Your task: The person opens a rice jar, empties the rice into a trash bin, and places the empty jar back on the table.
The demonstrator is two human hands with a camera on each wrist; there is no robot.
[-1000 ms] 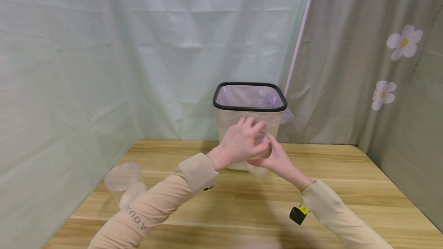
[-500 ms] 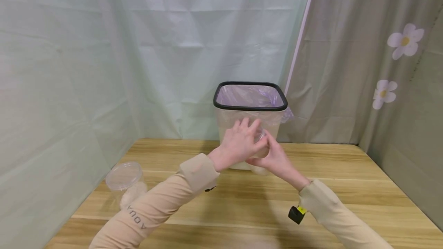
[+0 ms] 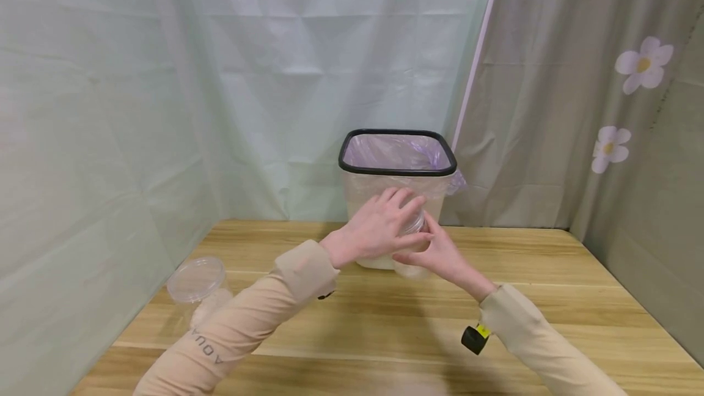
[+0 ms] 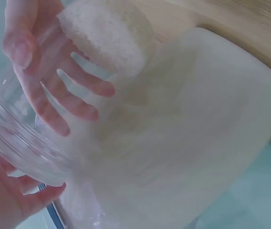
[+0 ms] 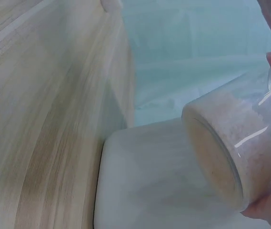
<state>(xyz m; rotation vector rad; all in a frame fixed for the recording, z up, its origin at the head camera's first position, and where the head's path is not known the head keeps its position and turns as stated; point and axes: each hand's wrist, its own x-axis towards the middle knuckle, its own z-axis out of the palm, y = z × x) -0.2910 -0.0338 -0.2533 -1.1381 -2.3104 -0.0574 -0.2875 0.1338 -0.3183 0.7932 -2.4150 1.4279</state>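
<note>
In front of the bin, both hands are on a clear, round screw-top jar (image 5: 240,138) partly filled with white grains. The jar tilts, and the grains (image 4: 106,38) are packed at its base. My right hand (image 3: 442,258) holds the jar's body from the right, its fingers seen through the clear wall in the left wrist view. Over the jar's top lies my left hand (image 3: 371,231), its thumb and fingers curved around the clear lid (image 3: 415,223). Ridged rings show at the jar's top (image 4: 25,143). The left hand's palm hides much of the lid in the head view.
A pale bin (image 3: 396,171) with a black rim and a purple-tinted liner stands behind the hands. At the left of the wooden table (image 3: 528,329), a second clear lidded container (image 3: 197,280) stands partly behind the left sleeve. Curtains (image 3: 330,78) hang along the back and sides.
My left hand and cuff have shifted slightly left, and its fingers have moved around the lid, so more of the lid's edge shows. My right hand stays nearly in place on the jar.
</note>
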